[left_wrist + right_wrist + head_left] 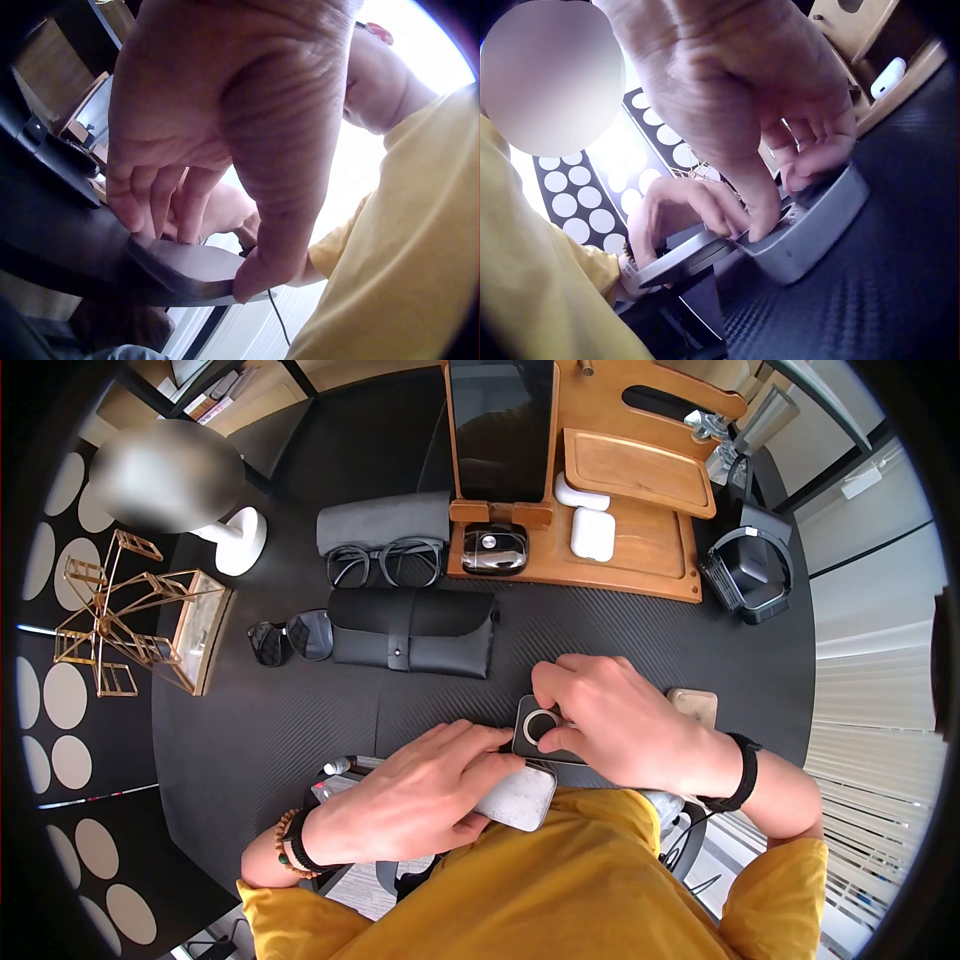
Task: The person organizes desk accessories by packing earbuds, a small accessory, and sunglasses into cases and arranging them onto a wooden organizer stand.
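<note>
My left hand [420, 790] grips a flat silver tin lid [520, 800], thumb on the near edge and fingers along the far one; its pale face shows from above. A shallow grey metal tin [810, 247] sits on the table's near edge, close to the lid. Inside the tin lies a dark piece with a white ring [529, 728]. My right hand [625, 725] reaches into it from above, thumb and index finger curled at either side of the ring. The palm and fingers partly cover the contents.
Ahead lie a black glasses case [420, 645], sunglasses [310, 634], eyeglasses [385, 563] and a grey case [380, 520]. A wooden organizer [625, 575] holds a tablet [502, 435] and white earbud cases [593, 535]. A beige box [697, 705] lies beyond my right wrist. At left stands a gold Ferris wheel model [195, 625].
</note>
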Motion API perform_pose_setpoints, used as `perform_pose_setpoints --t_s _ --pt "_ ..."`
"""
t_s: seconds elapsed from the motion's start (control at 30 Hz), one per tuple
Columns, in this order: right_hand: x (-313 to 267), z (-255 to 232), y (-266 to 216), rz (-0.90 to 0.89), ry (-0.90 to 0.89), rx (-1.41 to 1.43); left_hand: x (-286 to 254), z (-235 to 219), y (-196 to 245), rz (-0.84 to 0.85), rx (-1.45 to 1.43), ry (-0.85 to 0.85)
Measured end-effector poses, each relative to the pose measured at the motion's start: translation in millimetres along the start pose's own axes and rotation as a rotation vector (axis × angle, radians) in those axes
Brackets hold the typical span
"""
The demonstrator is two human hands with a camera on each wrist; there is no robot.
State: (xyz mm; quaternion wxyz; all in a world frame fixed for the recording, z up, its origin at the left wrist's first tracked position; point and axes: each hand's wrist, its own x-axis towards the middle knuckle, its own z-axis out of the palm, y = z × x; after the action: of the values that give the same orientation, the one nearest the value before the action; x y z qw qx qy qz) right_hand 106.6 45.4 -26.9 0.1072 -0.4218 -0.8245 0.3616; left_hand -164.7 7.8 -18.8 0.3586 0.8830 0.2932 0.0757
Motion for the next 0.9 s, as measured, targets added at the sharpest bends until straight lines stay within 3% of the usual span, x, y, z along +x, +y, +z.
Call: perform_pose_setpoints --t_s 0.13,0.2,0.33,0.53,0.73,0.9 --pt "2.8 -4.2 9.7 -0.052 0.005 0.018 1.1 -0.5 0.7 -0.017 0.015 0.007" --pt "2.1 -15.4 9.1 -0.038 -0.091 0.141 1.1 -3.5 3.3 -0.02 0.025 0.025" --pt "-18.5 -50.7 -9.0 -0.004 -0.085 0.127 1.4 -18.4 13.0 -0.03 0.045 0.074" --pt "-63.0 -52.1 -8.7 0.065 0.175 -0.053 27.4 -23.0 24.1 0.043 0.03 0.154" --pt "-100.0 -43.7 -2.2 0.126 0.317 0.023 67.1 -0.8 8.3 0.14 0.192 0.15" --pt "-124.1 -39.9 4.3 0.17 0.378 0.005 72.2 -1.4 8.2 0.08 0.183 0.12"
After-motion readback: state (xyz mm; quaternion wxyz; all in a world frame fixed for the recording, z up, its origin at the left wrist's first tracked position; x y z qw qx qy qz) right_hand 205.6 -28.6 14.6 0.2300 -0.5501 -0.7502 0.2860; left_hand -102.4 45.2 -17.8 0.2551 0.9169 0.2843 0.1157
